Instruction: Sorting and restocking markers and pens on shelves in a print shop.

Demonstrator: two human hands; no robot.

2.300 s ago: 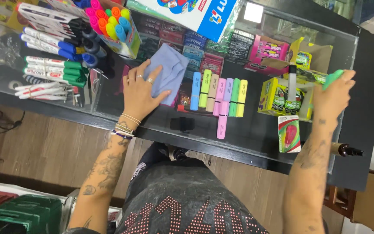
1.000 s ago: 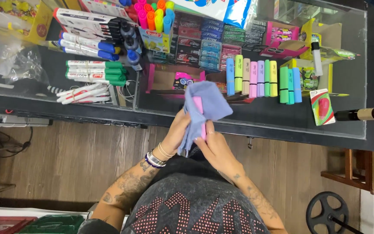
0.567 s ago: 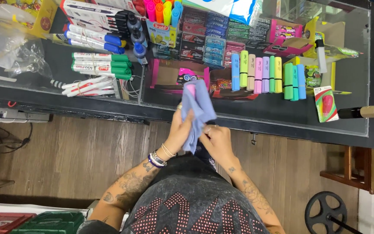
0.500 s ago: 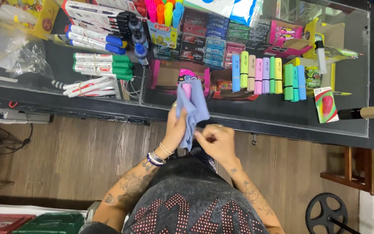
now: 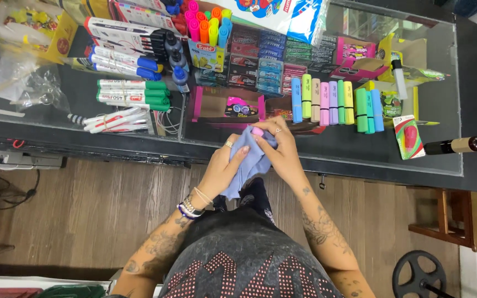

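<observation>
Your fingers wrap the pink marker in the lilac cloth; left hand and right hand both clench it, above the table edge. Rub along the barrel, grip firm.

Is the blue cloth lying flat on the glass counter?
No, the blue cloth is bunched between the left hand and right hand, off the glass counter.

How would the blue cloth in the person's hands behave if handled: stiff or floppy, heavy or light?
Probably floppy: the cloth bunches and folds between the left hand and right hand, with its lower end drooping. Likely light, since fingertips alone pinch it. It seems unlikely to roll or break, being soft fabric.
</observation>
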